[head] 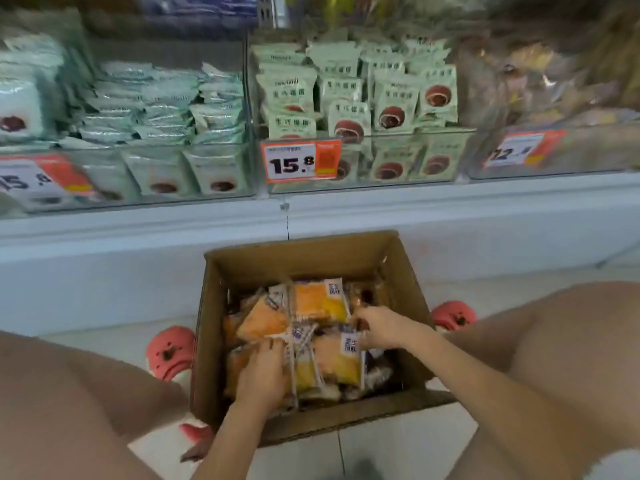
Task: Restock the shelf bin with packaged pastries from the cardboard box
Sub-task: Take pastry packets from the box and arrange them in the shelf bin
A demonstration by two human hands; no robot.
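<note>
Your bare hands, left (pixel 264 372) and right (pixel 382 327), reached into a cardboard box (pixel 221 299) of matt brown corrugated board, its cut edges rough. The packaged pastries (pixel 320 301) inside it wore clear glossy plastic film that creased and caught the light. On the shelf, the bins (pixel 433 174) were clear, smooth plastic, and the pale green packets (pixel 398 98) in them looked like matt printed film. The price tag (pixel 300 161) was printed paper or card. The floor (pixel 398 445) was smooth, slightly shiny tile, and your pink clogs (pixel 169 349) looked like matt moulded foam.
</note>
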